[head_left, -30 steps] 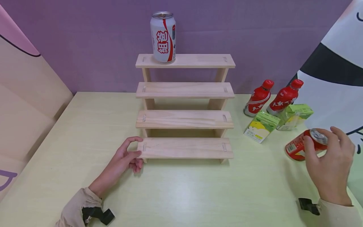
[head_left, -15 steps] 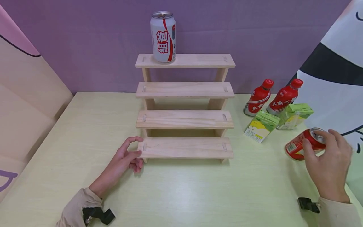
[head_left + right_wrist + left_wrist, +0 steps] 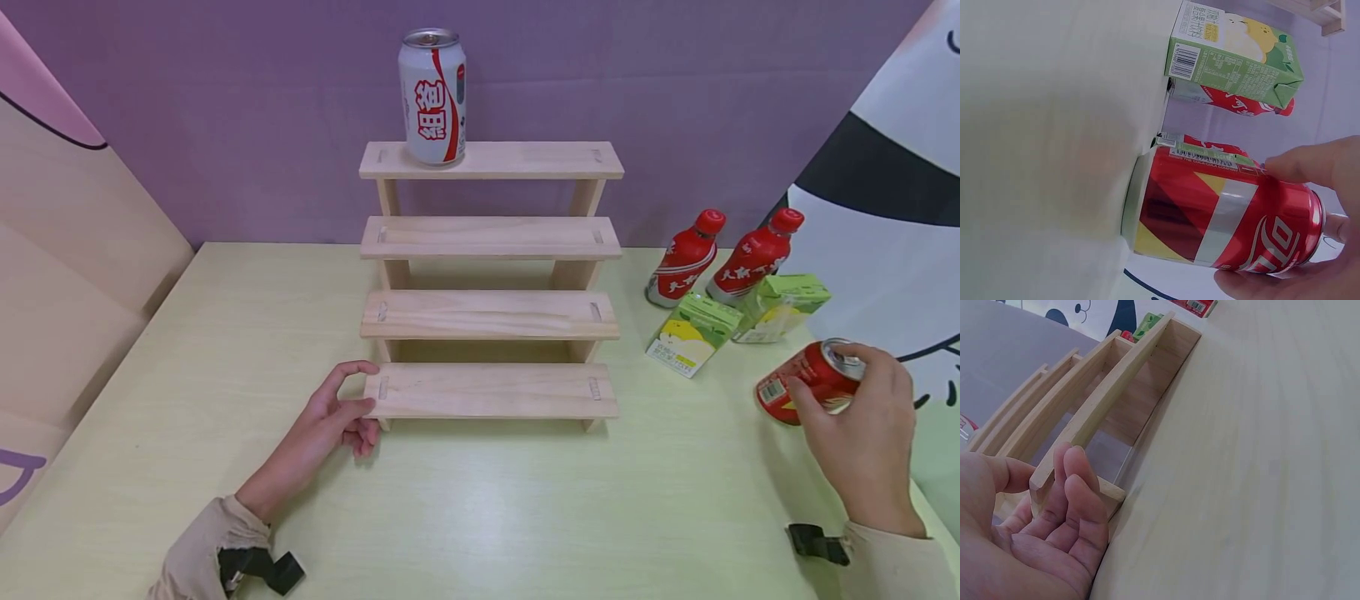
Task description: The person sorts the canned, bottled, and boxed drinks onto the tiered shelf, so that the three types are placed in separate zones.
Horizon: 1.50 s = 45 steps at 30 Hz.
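Observation:
A four-step wooden display stand occupies the middle of the table. My left hand pinches the left end of its lowest step between thumb and index finger; the left wrist view shows the other fingers curled below the board. On the right, a red soda can stands on the table. My right hand grips it near the top, thumb on one side and fingers on the other. The right wrist view shows the can's lower body uncovered. A white soda can stands on the top step, towards its left.
Behind the red can are two green juice boxes and two red-capped bottles. A purple backdrop rises behind the table. Printed panels border the right side.
My right hand has shifted slightly left, its thumb further along the can's side. The red can has barely moved. My left hand and the stand stay put.

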Tool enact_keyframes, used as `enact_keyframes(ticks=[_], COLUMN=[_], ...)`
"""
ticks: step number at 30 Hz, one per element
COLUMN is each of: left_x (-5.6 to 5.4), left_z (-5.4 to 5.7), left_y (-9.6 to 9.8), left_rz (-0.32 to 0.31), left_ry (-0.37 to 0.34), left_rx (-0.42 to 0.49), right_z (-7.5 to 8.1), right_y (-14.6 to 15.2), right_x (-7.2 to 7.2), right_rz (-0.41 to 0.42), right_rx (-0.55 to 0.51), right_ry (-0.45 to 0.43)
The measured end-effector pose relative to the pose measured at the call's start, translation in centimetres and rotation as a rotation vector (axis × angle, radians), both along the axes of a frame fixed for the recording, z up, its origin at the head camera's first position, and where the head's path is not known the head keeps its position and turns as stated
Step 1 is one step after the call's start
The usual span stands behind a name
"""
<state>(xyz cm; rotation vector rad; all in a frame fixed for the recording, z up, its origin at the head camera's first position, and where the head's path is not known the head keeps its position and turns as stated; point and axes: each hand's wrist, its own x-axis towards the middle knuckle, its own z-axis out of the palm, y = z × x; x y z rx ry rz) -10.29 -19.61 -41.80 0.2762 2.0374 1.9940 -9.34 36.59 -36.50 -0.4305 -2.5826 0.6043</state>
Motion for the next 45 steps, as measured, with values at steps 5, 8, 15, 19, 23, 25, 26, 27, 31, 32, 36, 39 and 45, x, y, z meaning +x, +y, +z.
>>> enact_keyframes(ticks=[5,8,15,19,23,25,26,27,31,32,36,39,45], left_x=[0.0,-0.02,-0.03,-0.02,-0.09,-0.11,-0.11,-0.1,-0.09,-0.09,-0.12,-0.12,0.0], left_z=[0.03,0.05,0.02,0.05,0.0,-0.02,-0.01,-0.01,-0.06,-0.07,-0.17,-0.23,-0.1], left_y=[0.04,0.05,-0.01,-0.04,0.0,0.0,-0.01,-0.03,0.02,-0.01,-0.03,0.01,-0.09], left_rz=[0.004,0.003,0.005,0.002,-0.002,0.0,0.002,0.005,0.009,0.009,-0.003,-0.011,-0.002], left_ry=[-0.009,-0.008,-0.006,-0.004,-0.007,-0.012,-0.013,-0.014,-0.012,-0.009,0.003,0.01,0.001], left_rx=[-0.003,-0.004,-0.004,-0.009,-0.006,-0.008,-0.01,-0.01,-0.003,0.0,0.007,0.009,-0.004], right_z=[-0.06,-0.02,-0.11,-0.32,-0.51,-0.58,-0.59,-0.61,-0.59,-0.58,-0.56,-0.54,-0.51], right_y=[0.06,0.05,0.28,0.58,0.8,0.82,0.82,0.76,0.72,0.7,0.74,0.71,0.37], right_x=[-0.02,0.08,0.13,0.0,-0.04,-0.07,-0.1,-0.13,-0.15,-0.17,-0.02,0.16,0.22], right_rz=[-0.003,-0.011,-0.021,0.014,0.054,0.056,0.055,0.05,0.029,0.03,0.039,0.041,0.044], right_rx=[0.012,0.02,0.031,0.011,-0.004,-0.001,-0.004,-0.003,-0.007,-0.009,-0.007,-0.006,-0.005], right_ry=[0.006,0.007,0.009,-0.056,-0.076,-0.058,-0.053,-0.051,-0.042,-0.032,0.016,0.029,0.045])
